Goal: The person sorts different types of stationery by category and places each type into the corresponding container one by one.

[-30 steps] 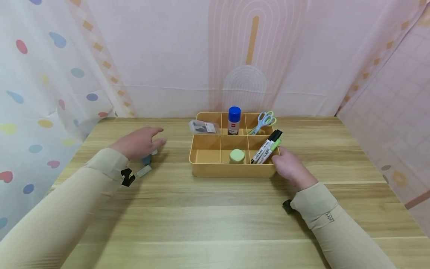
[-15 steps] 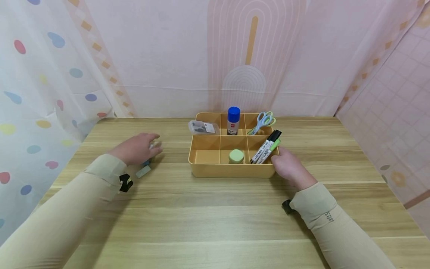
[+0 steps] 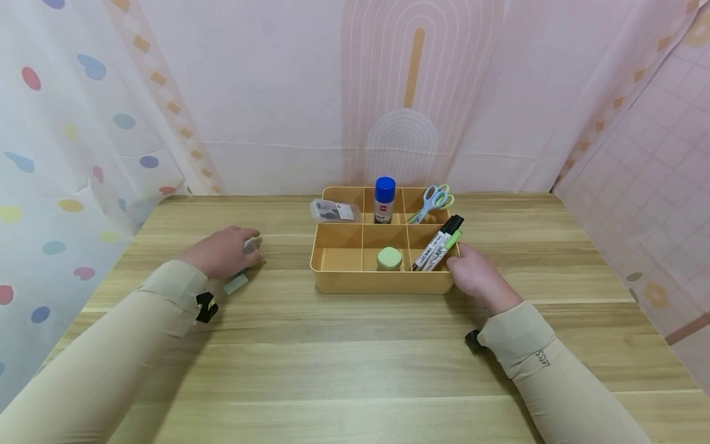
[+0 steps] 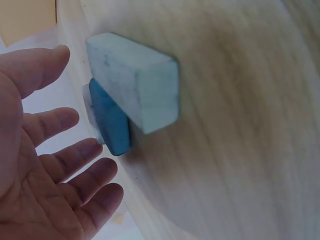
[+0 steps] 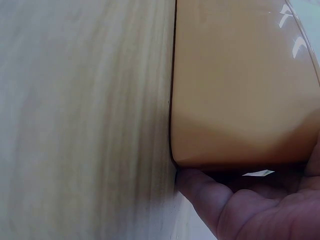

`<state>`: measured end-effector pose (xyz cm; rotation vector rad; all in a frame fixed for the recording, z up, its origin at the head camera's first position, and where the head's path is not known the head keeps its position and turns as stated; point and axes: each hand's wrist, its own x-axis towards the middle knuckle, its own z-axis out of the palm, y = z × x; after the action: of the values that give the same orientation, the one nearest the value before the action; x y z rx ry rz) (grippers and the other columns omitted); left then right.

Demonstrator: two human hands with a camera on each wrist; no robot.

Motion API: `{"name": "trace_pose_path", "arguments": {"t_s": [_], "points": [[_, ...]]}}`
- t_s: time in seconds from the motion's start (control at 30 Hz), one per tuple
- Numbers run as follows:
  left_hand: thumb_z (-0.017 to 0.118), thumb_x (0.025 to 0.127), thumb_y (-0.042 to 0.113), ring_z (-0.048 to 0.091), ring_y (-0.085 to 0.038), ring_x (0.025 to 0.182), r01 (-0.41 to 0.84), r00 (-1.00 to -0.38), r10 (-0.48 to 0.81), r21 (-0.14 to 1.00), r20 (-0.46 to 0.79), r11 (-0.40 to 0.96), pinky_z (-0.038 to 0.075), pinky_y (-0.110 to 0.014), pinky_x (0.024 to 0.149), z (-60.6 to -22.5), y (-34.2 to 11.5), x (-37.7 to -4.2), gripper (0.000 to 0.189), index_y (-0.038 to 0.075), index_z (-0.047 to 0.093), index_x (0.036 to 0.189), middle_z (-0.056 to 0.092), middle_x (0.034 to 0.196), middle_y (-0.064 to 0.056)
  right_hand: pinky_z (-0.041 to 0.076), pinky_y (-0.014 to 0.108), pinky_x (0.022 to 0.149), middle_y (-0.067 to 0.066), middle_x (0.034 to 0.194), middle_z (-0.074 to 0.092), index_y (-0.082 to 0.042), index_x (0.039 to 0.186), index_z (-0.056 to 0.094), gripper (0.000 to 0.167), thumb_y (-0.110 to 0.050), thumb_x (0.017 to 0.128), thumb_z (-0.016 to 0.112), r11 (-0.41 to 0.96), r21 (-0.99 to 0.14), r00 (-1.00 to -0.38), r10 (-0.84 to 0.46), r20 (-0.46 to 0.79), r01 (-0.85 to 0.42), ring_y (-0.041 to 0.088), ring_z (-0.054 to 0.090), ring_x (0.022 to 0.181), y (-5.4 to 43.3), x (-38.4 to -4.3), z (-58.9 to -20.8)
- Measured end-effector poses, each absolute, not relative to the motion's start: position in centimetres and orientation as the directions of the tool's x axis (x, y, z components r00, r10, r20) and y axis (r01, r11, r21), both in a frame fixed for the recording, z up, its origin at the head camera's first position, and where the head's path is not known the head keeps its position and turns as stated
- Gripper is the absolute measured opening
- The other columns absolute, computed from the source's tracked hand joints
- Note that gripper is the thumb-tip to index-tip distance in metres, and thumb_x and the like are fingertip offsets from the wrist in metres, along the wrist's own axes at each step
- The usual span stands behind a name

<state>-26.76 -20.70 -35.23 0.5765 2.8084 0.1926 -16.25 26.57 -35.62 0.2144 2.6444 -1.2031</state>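
Over on the left of the table (image 3: 355,357) in the head view, the left hand (image 3: 222,253) has pulled back a bit from a second ago and settled low over the little erasers (image 3: 236,283), fingers curling by a pale one (image 3: 252,245), so it looks like it's going for a pickup. The right hand (image 3: 479,277) hasn't budged, pressed against the near right corner of the yellow organizer (image 3: 383,280). Left wrist view: palm open, fingers relaxed, nothing held yet, with the pale green eraser (image 4: 135,82) and a blue eraser (image 4: 110,120) just beside the fingertips. Right wrist view: thumb (image 5: 205,192) rests against the organizer's wall, not wrapped round it.
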Motion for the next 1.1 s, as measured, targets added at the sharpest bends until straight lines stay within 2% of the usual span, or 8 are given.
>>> {"name": "trace_pose_path", "arguments": {"t_s": [0.43,0.7,0.9,1.1], "points": [[0.061,0.104,0.039,0.061,-0.044,0.121,0.387,-0.884,0.414,0.158,-0.217,0.908,0.052,-0.061,0.1,-35.7,-20.9,-26.9,0.063,-0.005,0.051,0.149,0.059,0.14,-0.033,0.033,0.062,0.122,0.025,0.155,0.048,0.0,0.16,0.038,0.06,-0.018,0.102,0.034,0.66,-0.714,-0.96,0.041,-0.278,0.235,0.039,0.044,0.138,26.6,-16.4,-35.6],[0.064,0.104,0.033,0.063,-0.045,0.119,0.405,-0.885,0.43,0.159,-0.181,0.901,0.053,-0.06,0.098,-35.9,-20.9,-26.7,0.056,-0.005,0.056,0.143,0.061,0.136,-0.032,0.035,0.061,0.122,0.024,0.157,0.046,-0.001,0.16,0.037,0.06,-0.017,0.103,0.033,0.635,-0.731,-0.957,0.046,-0.288,0.251,0.038,0.044,0.138,26.5,-16.3,-35.7],[0.062,0.105,0.029,0.062,-0.045,0.121,0.382,-0.894,0.409,0.166,-0.182,0.909,0.054,-0.06,0.098,-36.2,-20.7,-26.8,0.051,-0.004,0.057,0.143,0.06,0.138,-0.033,0.036,0.06,0.121,0.024,0.155,0.048,-0.001,0.159,0.039,0.059,-0.016,0.102,0.034,0.626,-0.739,-0.959,0.05,-0.281,0.249,0.037,0.045,0.135,26.6,-16.3,-35.8],[0.059,0.106,0.023,0.062,-0.045,0.12,0.376,-0.898,0.402,0.162,-0.179,0.912,0.054,-0.061,0.098,-36.5,-20.7,-27.0,0.042,-0.002,0.059,0.139,0.06,0.136,-0.032,0.033,0.06,0.123,0.023,0.159,0.044,-0.001,0.162,0.034,0.062,-0.017,0.102,0.034,0.62,-0.741,-0.956,0.047,-0.291,0.256,0.037,0.043,0.138,26.6,-16.3,-35.8]]}}
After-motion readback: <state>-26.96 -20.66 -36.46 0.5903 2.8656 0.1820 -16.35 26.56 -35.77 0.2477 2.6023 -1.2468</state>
